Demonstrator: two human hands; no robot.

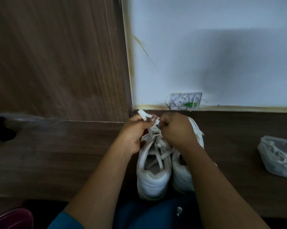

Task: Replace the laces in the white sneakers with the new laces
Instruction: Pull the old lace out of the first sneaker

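Observation:
Two white sneakers stand side by side on the dark wooden table, toes toward the wall. The left sneaker [153, 176] shows its open collar with a loose white lace [159, 151] trailing into it. The right sneaker [182, 176] is partly hidden under my right forearm. My left hand [136, 129] pinches a flat lace end [143, 115] above the toe of the left sneaker. My right hand [177, 128] is curled, pinching another stretch of lace close beside my left fingers.
A clear plastic bag [278, 157] with white laces inside lies on the table at the right. A small clear wall box [185, 100] sits at the wall's base behind the shoes. A wooden panel [56, 55] rises at the left. A dark object [0, 128] sits far left.

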